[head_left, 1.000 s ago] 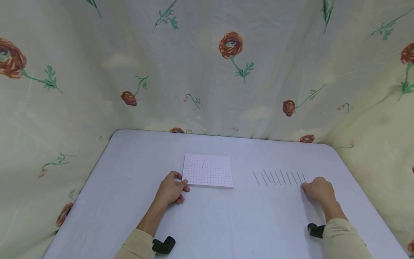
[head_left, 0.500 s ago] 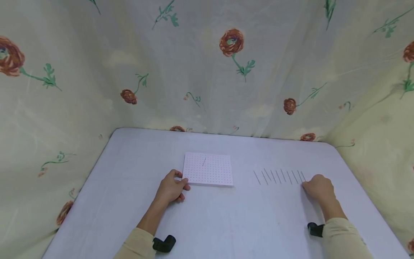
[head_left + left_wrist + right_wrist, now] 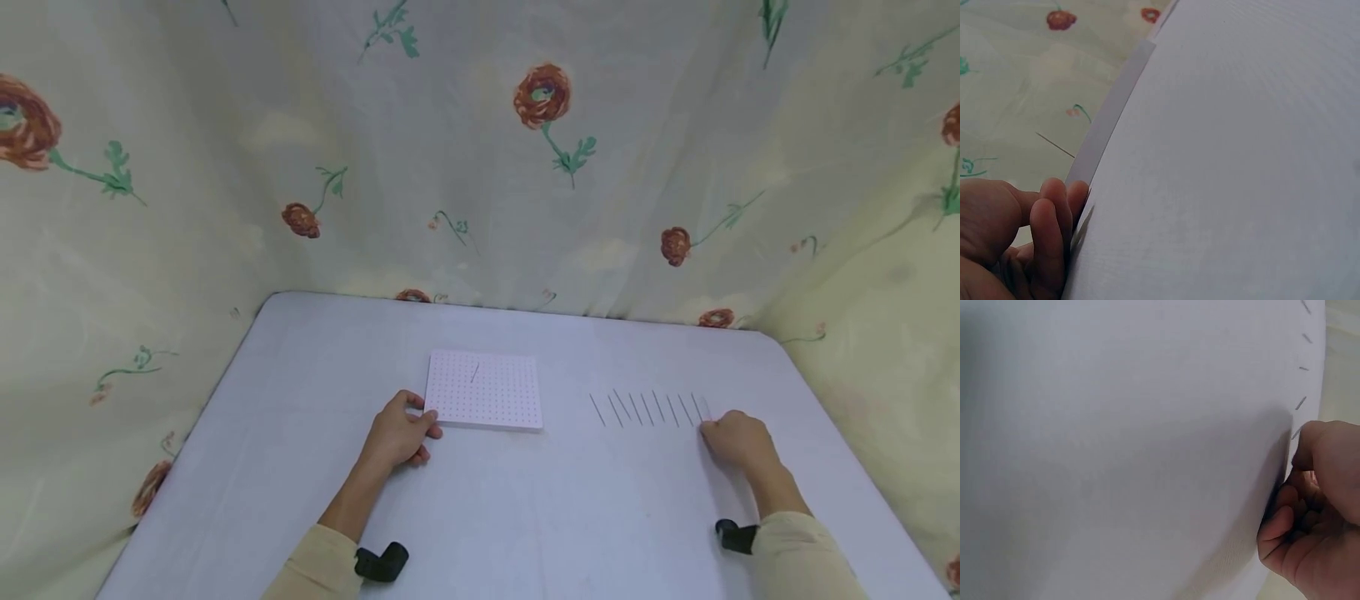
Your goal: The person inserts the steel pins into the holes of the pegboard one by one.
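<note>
A white board with rows of small holes, a pegboard (image 3: 487, 392), lies left of the table's middle. One thin dark stick (image 3: 475, 372) stands up from it, also visible as a thin stick (image 3: 1055, 144) in the left wrist view. My left hand (image 3: 395, 431) grips the board's near left corner, thumb on top and fingers by the edge. To the right, several thin dark sticks (image 3: 658, 407) lie in a slanted row. My right hand (image 3: 738, 442) is at the row's right end, thumb and forefinger pinching the near end of the last stick (image 3: 1296, 434). Its fingertips are partly hidden.
A white cloth covers the table (image 3: 570, 517), which has rounded far corners. Flowered curtain (image 3: 465, 150) hangs behind it and at both sides. A black wrist device (image 3: 381, 562) sits at the left cuff, another black wrist device (image 3: 737, 536) at the right cuff.
The head view has shifted slightly. The last stick at my right fingertips looks fainter and a little shifted in angle. My left hand and the pegboard stay put.
</note>
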{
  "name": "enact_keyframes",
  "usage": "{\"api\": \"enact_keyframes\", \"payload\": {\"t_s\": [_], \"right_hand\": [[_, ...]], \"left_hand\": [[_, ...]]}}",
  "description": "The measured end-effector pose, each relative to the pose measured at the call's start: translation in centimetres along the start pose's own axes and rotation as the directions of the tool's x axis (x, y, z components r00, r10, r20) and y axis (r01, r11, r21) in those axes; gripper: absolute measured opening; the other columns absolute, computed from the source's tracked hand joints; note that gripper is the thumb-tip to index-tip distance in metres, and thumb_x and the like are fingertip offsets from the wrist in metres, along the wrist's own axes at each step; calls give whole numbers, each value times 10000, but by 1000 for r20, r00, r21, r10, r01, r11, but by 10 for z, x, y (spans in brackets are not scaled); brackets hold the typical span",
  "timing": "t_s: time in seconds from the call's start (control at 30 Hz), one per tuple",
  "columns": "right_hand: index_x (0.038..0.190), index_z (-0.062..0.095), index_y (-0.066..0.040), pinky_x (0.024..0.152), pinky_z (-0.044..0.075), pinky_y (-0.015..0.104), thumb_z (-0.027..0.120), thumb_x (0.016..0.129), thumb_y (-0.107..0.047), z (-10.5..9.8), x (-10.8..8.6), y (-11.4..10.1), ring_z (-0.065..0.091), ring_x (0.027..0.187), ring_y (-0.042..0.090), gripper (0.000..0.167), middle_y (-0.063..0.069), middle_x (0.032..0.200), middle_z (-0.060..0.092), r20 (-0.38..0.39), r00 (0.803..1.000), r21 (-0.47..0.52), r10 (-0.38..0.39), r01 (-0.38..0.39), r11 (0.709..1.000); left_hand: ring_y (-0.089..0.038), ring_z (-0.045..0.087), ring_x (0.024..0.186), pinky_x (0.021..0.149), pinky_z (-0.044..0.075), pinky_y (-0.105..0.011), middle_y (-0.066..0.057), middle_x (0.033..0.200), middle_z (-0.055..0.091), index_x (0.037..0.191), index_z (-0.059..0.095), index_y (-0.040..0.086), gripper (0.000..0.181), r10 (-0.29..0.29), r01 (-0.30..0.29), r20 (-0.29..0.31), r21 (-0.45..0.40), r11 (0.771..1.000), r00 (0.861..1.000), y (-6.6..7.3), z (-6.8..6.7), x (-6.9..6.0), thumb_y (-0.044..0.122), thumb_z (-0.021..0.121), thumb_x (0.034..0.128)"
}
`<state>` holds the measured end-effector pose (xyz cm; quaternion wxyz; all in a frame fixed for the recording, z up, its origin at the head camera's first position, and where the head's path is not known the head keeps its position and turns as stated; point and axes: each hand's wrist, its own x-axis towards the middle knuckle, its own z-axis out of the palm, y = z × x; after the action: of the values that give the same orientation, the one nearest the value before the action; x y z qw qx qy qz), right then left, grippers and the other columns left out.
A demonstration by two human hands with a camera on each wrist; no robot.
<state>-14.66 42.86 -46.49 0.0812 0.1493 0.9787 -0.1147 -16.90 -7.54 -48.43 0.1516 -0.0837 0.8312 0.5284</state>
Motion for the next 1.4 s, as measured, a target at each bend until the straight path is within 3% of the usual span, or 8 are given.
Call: {"api": "enact_keyframes", "payload": {"t_s": [0.13, 0.27, 0.53, 0.87, 1.13, 1.4], "right_hand": [[881, 578, 154, 771, 512, 580, 401, 958, -215, 5, -5, 4, 597, 800, 447, 416, 445, 1023, 609, -18, 999, 70, 35, -33, 997], [999, 517, 174, 802, 504, 589, 394, 963, -211, 5, -5, 6, 598, 898, 521, 406, 444, 1035, 586, -34, 998, 130, 53, -48, 990], [1008, 517, 98, 724, 480, 456, 486, 946, -194, 4, -5, 2, 582, 875, 423, 300, 288, 927, 604, -75, 993, 213, 87, -70, 975], [1038, 564, 30, 634, 402, 301, 557, 929, -197, -7, -10, -16, 571, 832, 319, 252, 203, 927, 622, -272, 959, 314, 80, 10, 949], [1182, 642, -9, 669, 415, 284, 536, 971, -223, -19, -13, -30, 576, 893, 246, 319, 164, 1027, 666, -268, 958, 363, 99, 5, 932], [1270, 635, -21, 618, 445, 246, 485, 1036, -292, -24, -17, -44, 547, 929, 249, 388, 168, 1094, 634, -186, 978, 405, 95, -12, 914]], "left_hand": [[-158, 606, 468, 445, 472, -226, -14, 791, 746, 1284, 502, 81, 307, -10, 10, 9, -4, 1000, 1000, -1, 2, 1, 227, 601, 1034], [-159, 606, 465, 443, 470, -224, -18, 790, 746, 1284, 501, 75, 307, -5, 5, -1, -2, 1000, 1000, -2, 1, 0, 224, 598, 1034], [-157, 608, 460, 435, 469, -223, -23, 784, 746, 1285, 502, 66, 308, -1, 1, -7, 1, 1000, 1000, -2, -1, 0, 214, 598, 1033], [-152, 607, 464, 449, 470, -224, -21, 791, 745, 1285, 501, 70, 309, 3, -3, -15, -6, 1000, 1000, -2, -2, -1, 224, 595, 1035], [-157, 612, 470, 449, 473, -225, -22, 793, 745, 1289, 502, 78, 307, -14, 14, -11, -6, 1000, 1000, 0, -1, -2, 225, 594, 1036], [-165, 613, 471, 451, 478, -232, -25, 796, 744, 1282, 502, 80, 301, -12, 12, -5, -2, 1000, 1000, 0, 0, 1, 223, 597, 1035]]}}
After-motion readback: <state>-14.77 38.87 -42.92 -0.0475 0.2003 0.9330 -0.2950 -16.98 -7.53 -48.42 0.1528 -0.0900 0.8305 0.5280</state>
